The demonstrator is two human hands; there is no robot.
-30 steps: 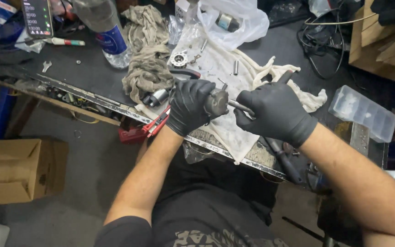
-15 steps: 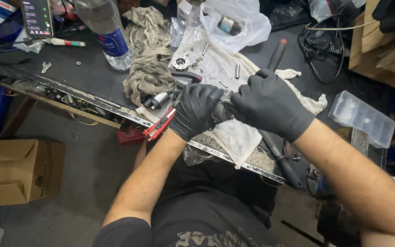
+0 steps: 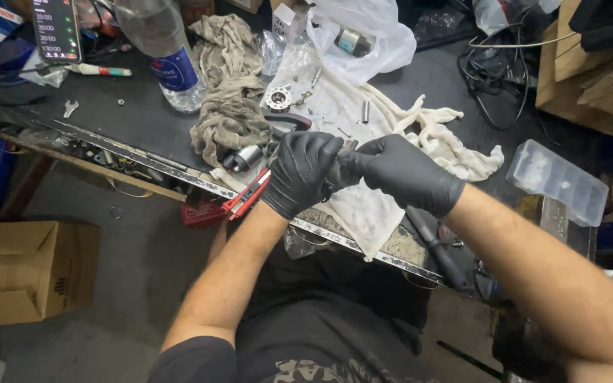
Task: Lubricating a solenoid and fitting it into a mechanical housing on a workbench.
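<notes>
both hands wear black gloves and meet just above the near edge of the dark workbench [image 3: 143, 120]. the left hand [image 3: 299, 174] is curled into a fist, its fingers pressed together around a small dark metal part [image 3: 340, 170], of which only a sliver shows between the two gloves. the right hand [image 3: 406, 174] comes in from three o'clock, with its thumb and fingertips closed on the same part from that side, so the part sits buried between both sets of fingers, at the right edge of the left fist; what kind of part it is cannot be told. under the hands lies a white cloth [image 3: 363, 213] draped over the bench edge. at nine o'clock from the left hand a small metal cylinder [image 3: 241, 158] rests on the bench, and at seven o'clock a red-handled tool [image 3: 250, 193] pokes out. at eleven o'clock lie a grey rag [image 3: 230, 106] and a plastic bottle [image 3: 168, 57]. well off at three o'clock stands a clear plastic box [image 3: 556, 181].
</notes>
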